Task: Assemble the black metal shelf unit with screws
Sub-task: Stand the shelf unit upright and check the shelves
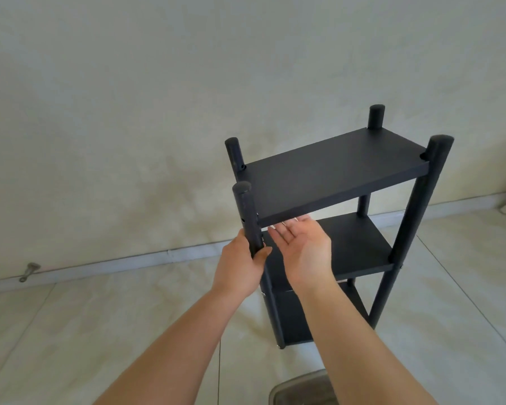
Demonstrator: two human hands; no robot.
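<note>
The black metal shelf unit [333, 182] is being kept upright on the pale tiled floor [70, 331], directly ahead of both hands and close to the plain wall [129, 97]. Its near-left post [247, 217] is being gripped by the left hand [241, 267], the fingers and thumb being wrapped around the tube just below the top shelf [330, 171]. The right hand [301, 249] is being held palm-up and relaxed, just right of the left hand, its straight fingers being extended under the front edge of the top shelf; whether the fingertips are touching that edge cannot be told. The middle shelf [360, 247] is being partly hidden behind the right hand and wrist, and the bottom shelf [292, 320] is being seen below both wrists, between the forearms. The near-right post [409, 229] is being seen well to the right of the right hand, and two further posts are standing beyond the hands at the back corners. A small metal fitting [30, 271] is being seen at the foot of the wall, far to the left of the left hand. A grey container [301, 390] is being seen on the floor beneath the right forearm.
</note>
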